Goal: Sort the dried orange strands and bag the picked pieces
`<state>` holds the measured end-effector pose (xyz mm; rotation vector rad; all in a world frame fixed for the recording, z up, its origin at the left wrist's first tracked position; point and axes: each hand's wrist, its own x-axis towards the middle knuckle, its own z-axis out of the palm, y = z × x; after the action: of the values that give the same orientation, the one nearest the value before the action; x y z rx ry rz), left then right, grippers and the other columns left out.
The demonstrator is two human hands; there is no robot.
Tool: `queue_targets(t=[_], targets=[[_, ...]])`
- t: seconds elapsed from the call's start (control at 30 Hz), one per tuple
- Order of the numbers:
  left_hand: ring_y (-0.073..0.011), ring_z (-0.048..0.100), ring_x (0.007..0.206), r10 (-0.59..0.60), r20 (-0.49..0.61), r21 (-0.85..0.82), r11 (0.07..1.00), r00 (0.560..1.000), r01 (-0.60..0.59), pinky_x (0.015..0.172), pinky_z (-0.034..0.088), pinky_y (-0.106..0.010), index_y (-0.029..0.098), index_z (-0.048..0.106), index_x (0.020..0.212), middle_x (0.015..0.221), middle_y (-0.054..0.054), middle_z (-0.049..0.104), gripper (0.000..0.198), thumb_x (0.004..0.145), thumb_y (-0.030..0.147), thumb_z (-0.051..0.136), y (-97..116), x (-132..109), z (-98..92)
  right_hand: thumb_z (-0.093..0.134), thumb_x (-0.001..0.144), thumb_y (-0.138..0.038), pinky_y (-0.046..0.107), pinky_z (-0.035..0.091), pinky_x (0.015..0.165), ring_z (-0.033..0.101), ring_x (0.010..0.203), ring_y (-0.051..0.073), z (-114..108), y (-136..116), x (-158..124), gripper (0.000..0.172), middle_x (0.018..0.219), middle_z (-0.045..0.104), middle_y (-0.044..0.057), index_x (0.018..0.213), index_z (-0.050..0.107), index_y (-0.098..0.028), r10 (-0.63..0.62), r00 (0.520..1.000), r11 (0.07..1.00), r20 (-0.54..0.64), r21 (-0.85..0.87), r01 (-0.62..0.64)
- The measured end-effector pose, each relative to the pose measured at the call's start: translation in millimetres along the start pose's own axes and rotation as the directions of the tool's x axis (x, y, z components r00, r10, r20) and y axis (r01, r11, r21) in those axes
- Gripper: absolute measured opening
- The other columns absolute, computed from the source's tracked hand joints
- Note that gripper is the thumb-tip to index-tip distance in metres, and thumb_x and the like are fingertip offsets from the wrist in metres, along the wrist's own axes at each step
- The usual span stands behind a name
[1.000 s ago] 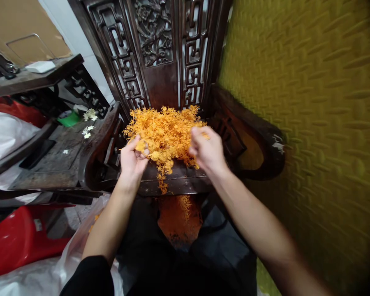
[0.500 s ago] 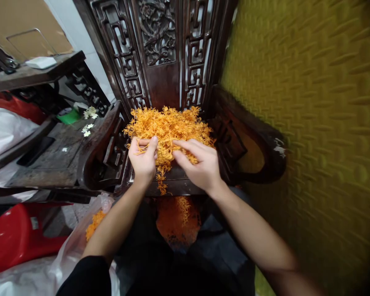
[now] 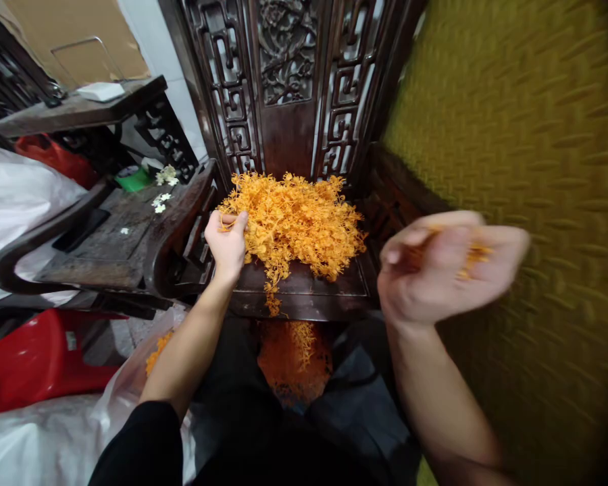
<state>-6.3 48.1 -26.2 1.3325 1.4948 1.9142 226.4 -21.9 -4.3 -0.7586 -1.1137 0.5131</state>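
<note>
Hands first. My left hand reaches forward, arm nearly straight, fingers curled shut on a few strands at the left edge of the loose heap of orange plastic sprigs. My right hand is raised off to the right, clear of the heap, blurred — fingers bent around a small orange sprig, though I cannot tell how tightly.

The heap lies on the seat of the dark carved wooden chair, spread wider than deep, left to right, with one strand trailing over the front edge. No single direction to the sprigs.

Around it: a yellow embossed wall on the right, a dark wooden side table and a red plastic stool on the left. Nothing lies between either hand and the heap.
</note>
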Motion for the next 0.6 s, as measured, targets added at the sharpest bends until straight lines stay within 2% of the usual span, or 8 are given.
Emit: queue_targets(t=[0.03,0.1,0.17,0.2,0.27,0.37,0.5,0.6], targets=[[-0.0085,0.050,0.055,-0.026,0.011,-0.023,0.999,1.000,0.027,0.060,0.043,-0.023,0.019,0.047,0.070,0.061,0.005,0.053,0.035,0.081,0.032,0.078,-3,1,-0.9,0.045,0.102,-0.046,0.025,0.040,0.044,0.059,0.057,0.011,1,3,1,0.026,0.091,0.067,0.005,0.091,0.055,-0.025,0.035,0.999,0.999,-0.008,0.029,-0.034],[-0.0082,0.048,0.052,-0.040,0.036,-0.055,0.998,0.999,0.041,0.058,0.043,-0.023,0.019,0.047,0.071,0.060,0.005,0.053,0.035,0.083,0.035,0.076,-5,-2,0.1,0.058,0.096,-0.038,0.023,0.042,0.041,0.064,0.058,0.012,5,8,0,0.016,0.095,0.072,0.006,0.093,0.060,-0.023,0.162,0.984,0.985,0.078,0.045,-0.165],[-0.0083,0.049,0.053,-0.017,0.053,-0.051,0.998,0.998,0.020,0.059,0.043,-0.023,0.019,0.048,0.072,0.061,0.005,0.054,0.034,0.083,0.037,0.076,-2,-9,3.2,0.058,0.096,-0.035,0.024,0.045,0.042,0.067,0.062,0.014,10,11,-4,0.019,0.102,0.074,0.007,0.105,0.066,-0.021,0.270,0.941,0.962,0.202,-0.008,-0.275],[-0.0086,0.050,0.055,0.000,0.060,-0.038,0.999,0.998,0.002,0.060,0.044,-0.023,0.019,0.048,0.072,0.061,0.005,0.055,0.034,0.082,0.037,0.076,2,-12,4.8,0.056,0.097,-0.033,0.025,0.048,0.045,0.068,0.065,0.014,13,11,-5,0.024,0.104,0.074,0.006,0.115,0.067,-0.021,0.274,0.931,0.962,0.241,-0.054,-0.269],[-0.0092,0.053,0.059,0.041,0.078,0.001,0.999,0.996,-0.042,0.063,0.045,-0.024,0.019,0.050,0.071,0.064,0.004,0.056,0.034,0.082,0.037,0.077,10,-19,7.6,0.054,0.098,-0.029,0.029,0.054,0.059,0.068,0.072,0.015,17,9,-9,0.034,0.102,0.074,0.005,0.128,0.066,-0.023,0.180,0.928,0.975,0.327,-0.183,-0.125],[-0.0097,0.055,0.063,0.112,0.113,0.050,0.992,0.987,-0.119,0.068,0.047,-0.024,0.018,0.052,0.071,0.066,0.003,0.057,0.032,0.083,0.036,0.076,23,-30,12.6,0.054,0.099,-0.028,0.032,0.053,0.078,0.066,0.081,0.017,25,5,-13,0.032,0.091,0.071,0.006,0.123,0.073,-0.021,0.056,0.869,0.906,0.491,-0.391,0.163],[-0.0105,0.058,0.066,0.167,0.166,0.057,0.982,0.972,-0.178,0.069,0.049,-0.025,0.019,0.052,0.074,0.070,0.003,0.060,0.029,0.086,0.036,0.073,33,-49,21.1,0.061,0.096,-0.042,0.032,0.046,0.069,0.063,0.078,0.020,36,8,-17,0.040,0.096,0.070,0.009,0.127,0.071,-0.019,0.178,0.808,0.697,0.562,-0.651,0.299],[-0.0113,0.061,0.067,0.171,0.209,0.069,0.979,0.963,-0.189,0.068,0.049,-0.025,0.019,0.052,0.075,0.071,0.002,0.062,0.029,0.086,0.037,0.072,32,-55,24.3,0.058,0.097,-0.038,0.031,0.041,0.064,0.061,0.073,0.018,39,10,-18,0.029,0.093,0.069,0.007,0.114,0.075,-0.021,0.221,0.787,0.622,0.576,-0.705,0.341]])
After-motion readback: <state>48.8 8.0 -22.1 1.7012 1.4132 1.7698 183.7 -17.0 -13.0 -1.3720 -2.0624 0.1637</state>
